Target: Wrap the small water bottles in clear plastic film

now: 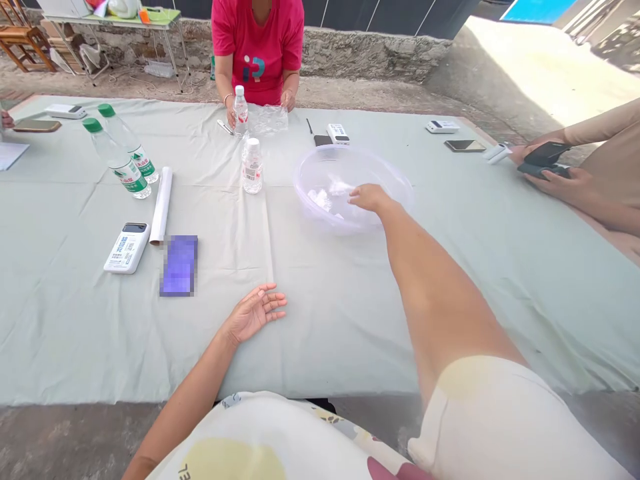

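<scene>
My right hand (369, 197) reaches over the near rim of a clear plastic bowl (395, 175), knuckles up and fingers curled down into it beside some crumpled white pieces (320, 198); whether it grips anything is hidden. My left hand (255, 311) rests palm up on the pale green tablecloth (325, 300) near the front edge, fingers spread and empty. A small water bottle (251, 165) stands left of the bowl.
Two green-capped bottles (123, 150), a white roll (161, 203), a white device (127, 247) and a blurred purple card (179, 265) lie at left. A person in a red shirt (257, 47) stands opposite with a bottle. Another person's hands (555, 175) hold a phone at right.
</scene>
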{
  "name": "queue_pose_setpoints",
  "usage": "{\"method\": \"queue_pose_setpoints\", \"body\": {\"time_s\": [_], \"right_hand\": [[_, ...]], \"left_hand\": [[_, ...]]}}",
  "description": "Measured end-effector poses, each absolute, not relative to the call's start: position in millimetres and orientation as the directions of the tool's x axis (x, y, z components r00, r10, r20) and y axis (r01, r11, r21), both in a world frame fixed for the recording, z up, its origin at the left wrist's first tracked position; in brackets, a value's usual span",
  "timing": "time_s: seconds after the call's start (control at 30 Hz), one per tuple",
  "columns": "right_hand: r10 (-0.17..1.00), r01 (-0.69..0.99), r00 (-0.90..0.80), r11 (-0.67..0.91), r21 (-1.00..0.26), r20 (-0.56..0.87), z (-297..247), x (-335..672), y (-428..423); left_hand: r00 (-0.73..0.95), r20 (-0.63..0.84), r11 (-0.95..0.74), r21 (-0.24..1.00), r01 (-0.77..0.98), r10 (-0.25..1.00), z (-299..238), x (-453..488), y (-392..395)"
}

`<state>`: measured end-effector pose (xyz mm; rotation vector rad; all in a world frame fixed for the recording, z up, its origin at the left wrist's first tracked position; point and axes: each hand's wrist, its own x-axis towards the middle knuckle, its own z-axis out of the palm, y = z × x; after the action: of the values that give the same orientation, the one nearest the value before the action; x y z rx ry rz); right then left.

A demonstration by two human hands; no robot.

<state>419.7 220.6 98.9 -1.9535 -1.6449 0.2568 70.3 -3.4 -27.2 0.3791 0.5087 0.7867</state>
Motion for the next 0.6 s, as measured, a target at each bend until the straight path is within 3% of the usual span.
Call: {"method": "queue_pose_setpoints", "body": {"time_s": [0.1,0.17,0.23,0.3,0.37,0.47,0.6], "right_hand": [[0.903,0.796,0.306,-0.068,-0.602,0.302,122,401,192],[0.863,0.714,0.258,0.132,-0.688,0.434,128,374,148],[0.86,0.575,0.111,0.352,-0.738,0.497,116,338,89],[0.895,0.466,-0.07,0.42,-0.778,0.441,88,300,29],[0.935,0.393,-0.167,0.353,-0.849,0.312,52,268,-23],[0.98,0.327,-0.149,0.175,-0.929,0.132,14,240,-74],[0.984,0.242,-0.136,-0.08,-0.967,-0.116,12,249,-87]], "left_hand": [[0.593,-0.285,0.643,0.513,-0.569,0.753,-27,70,-3],[0.592,-0.28,0.637,0.522,-0.567,0.756,-27,70,-3],[0.594,-0.274,0.635,0.525,-0.567,0.756,-26,70,-4],[0.594,-0.27,0.633,0.524,-0.569,0.758,-23,71,-6],[0.577,-0.267,0.617,0.53,-0.581,0.772,-15,73,-10],[0.483,-0.257,0.532,0.59,-0.607,0.837,3,78,-13],[0.323,-0.33,0.457,0.726,-0.514,0.887,29,87,-17]]}}
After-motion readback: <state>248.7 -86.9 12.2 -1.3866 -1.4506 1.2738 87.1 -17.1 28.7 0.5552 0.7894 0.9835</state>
